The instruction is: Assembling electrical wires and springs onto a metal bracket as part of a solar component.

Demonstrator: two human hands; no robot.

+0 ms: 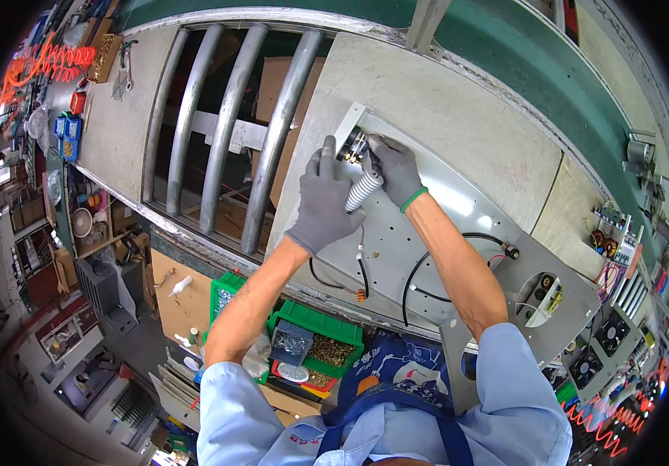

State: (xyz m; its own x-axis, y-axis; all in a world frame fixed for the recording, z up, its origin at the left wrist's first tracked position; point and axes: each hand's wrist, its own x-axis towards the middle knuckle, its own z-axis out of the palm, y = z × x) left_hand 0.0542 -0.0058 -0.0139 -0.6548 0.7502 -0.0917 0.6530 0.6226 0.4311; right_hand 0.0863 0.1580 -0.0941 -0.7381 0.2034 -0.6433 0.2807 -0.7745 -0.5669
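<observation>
Both hands wear grey gloves over a grey sheet-metal panel (435, 202) with a raised, flanged left end. My left hand (323, 198) is open against that end, fingers stretched away from me and thumb by the lower end of a white ribbed tube (364, 193). My right hand (398, 169) has its fingers curled closed beside a round part (354, 146) with brass-coloured and dark pieces, at the tube's upper end. What its fingertips grip is hidden. A thin cable with a connector (361, 264) hangs near my left thumb.
Black cables (420, 268) lie on the panel under my right forearm. Metal rollers (229, 128) with gaps between them are at the left. Green bins (315, 326) of screws stand below my left forearm. Fans (612, 334) and electrical parts sit at the right.
</observation>
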